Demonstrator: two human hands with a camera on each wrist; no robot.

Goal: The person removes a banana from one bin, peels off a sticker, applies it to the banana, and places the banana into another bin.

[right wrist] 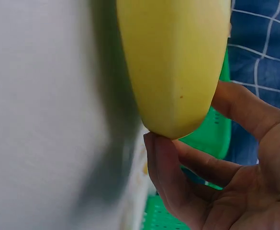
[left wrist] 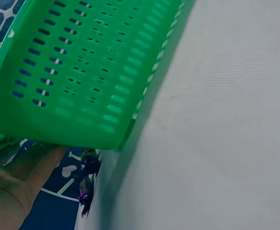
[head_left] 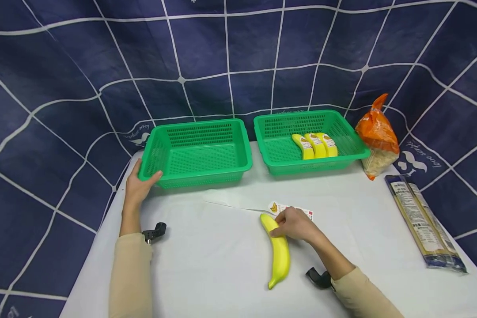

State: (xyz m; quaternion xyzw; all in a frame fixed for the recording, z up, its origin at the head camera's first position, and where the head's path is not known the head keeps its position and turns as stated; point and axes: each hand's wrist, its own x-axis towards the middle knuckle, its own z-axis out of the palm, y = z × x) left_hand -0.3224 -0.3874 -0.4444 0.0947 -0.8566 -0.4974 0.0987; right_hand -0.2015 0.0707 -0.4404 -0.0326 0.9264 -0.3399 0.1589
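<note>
A yellow banana (head_left: 280,258) lies lengthwise on the white table, and my right hand (head_left: 296,225) pinches it near its far end, thumb on one side and fingers on the other. The right wrist view shows the banana (right wrist: 173,62) close up between thumb and fingers. Just beyond that hand is a strip of white labels (head_left: 304,213) with a banana picture, partly hidden by the hand. My left hand (head_left: 137,187) holds the near left corner of a green plastic basket (head_left: 202,179) with nothing in it, thumb at the front and fingers along the left side.
A second green basket (head_left: 278,168) at the back holds 3 labelled bananas (head_left: 315,145). To its right stands an orange-topped bag (head_left: 378,137). Long flat packets (head_left: 423,221) lie at the right edge. A dark blue gridded cloth (head_left: 206,53) hangs behind the table.
</note>
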